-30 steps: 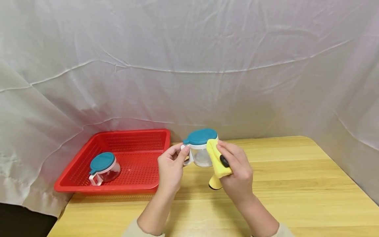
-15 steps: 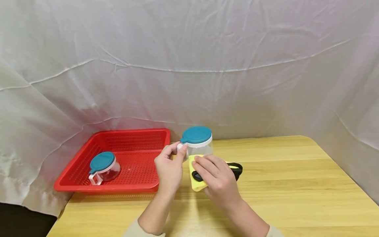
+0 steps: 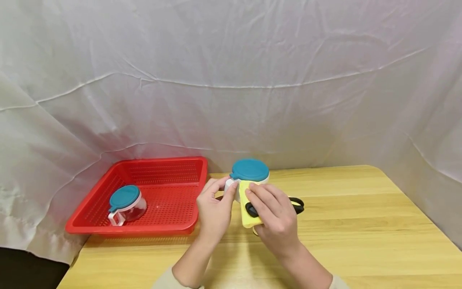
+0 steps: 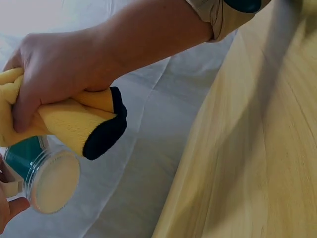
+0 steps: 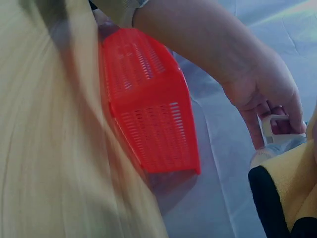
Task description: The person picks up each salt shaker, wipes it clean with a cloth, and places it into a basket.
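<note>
A clear jar with a teal lid [image 3: 250, 169] is held above the table, its white handle [image 5: 269, 130] pinched between the thumb and fingers of my left hand [image 3: 215, 206]. My right hand [image 3: 277, 214] grips a folded yellow cloth [image 3: 248, 220] with black edging and presses it to the jar's front, hiding most of the clear wall in the head view. From the left wrist, the jar's round base [image 4: 55, 182] shows below the cloth [image 4: 69, 121]. A second teal-lidded jar [image 3: 124, 198] leans inside the red basket [image 3: 133, 230].
The red basket stands at the table's left, close to my left forearm. Wooden tabletop [image 3: 361, 224] stretches out to the right. A pale cloth backdrop [image 3: 231, 116] hangs behind and along both sides.
The cloth has gone from the jar's right side round to its front. Over the last half second both hands, jar and cloth shifted slightly right. The jar in the basket stayed put.
</note>
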`<state>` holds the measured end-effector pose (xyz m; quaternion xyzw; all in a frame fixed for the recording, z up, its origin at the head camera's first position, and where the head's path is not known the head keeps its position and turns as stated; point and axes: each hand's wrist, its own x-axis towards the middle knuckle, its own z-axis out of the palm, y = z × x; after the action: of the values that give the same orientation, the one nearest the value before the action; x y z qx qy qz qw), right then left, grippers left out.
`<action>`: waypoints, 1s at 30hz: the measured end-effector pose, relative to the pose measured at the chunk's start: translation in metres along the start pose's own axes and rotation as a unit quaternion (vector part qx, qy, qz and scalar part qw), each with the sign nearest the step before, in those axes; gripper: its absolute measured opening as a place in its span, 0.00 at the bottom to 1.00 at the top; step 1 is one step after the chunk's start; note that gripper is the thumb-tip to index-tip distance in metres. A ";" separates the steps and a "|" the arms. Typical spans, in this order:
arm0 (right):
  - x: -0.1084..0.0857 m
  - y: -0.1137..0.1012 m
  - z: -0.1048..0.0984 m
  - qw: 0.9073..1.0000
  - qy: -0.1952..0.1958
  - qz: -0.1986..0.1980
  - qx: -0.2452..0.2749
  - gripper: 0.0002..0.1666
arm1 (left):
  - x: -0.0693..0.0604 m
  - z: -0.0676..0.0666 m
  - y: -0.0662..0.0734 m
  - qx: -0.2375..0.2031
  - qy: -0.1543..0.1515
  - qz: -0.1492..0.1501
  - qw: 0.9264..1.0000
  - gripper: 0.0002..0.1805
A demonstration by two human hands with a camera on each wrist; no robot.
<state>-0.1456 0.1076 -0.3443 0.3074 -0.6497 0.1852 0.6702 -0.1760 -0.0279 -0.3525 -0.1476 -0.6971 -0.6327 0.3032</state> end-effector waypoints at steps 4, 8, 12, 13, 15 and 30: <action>-0.004 -0.006 0.003 0.999 -0.031 -0.011 0.003 0.11 | 0.001 -0.002 -0.003 -0.002 0.012 0.003 1.000 0.09; -0.011 -0.011 0.006 0.998 -0.062 -0.014 0.019 0.12 | 0.005 -0.007 -0.005 -0.004 0.031 -0.002 1.000 0.10; -0.014 -0.010 0.006 0.997 -0.065 -0.005 0.035 0.12 | 0.013 -0.010 -0.004 -0.054 0.051 -0.068 0.995 0.11; -0.015 -0.009 0.006 0.997 -0.060 0.000 0.043 0.12 | 0.015 -0.010 -0.003 -0.075 0.056 -0.093 0.991 0.11; -0.015 -0.006 0.005 0.997 -0.047 0.014 0.055 0.11 | 0.016 -0.010 -0.001 -0.124 0.062 -0.144 0.980 0.12; -0.015 0.031 -0.013 0.963 -0.001 0.253 0.090 0.17 | 0.015 -0.008 0.003 -0.195 0.007 -0.233 0.953 0.12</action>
<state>-0.1569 0.1411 -0.3533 0.1925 -0.6877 0.4057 0.5704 -0.1842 -0.0375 -0.3409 -0.0334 -0.5734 -0.8101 0.1175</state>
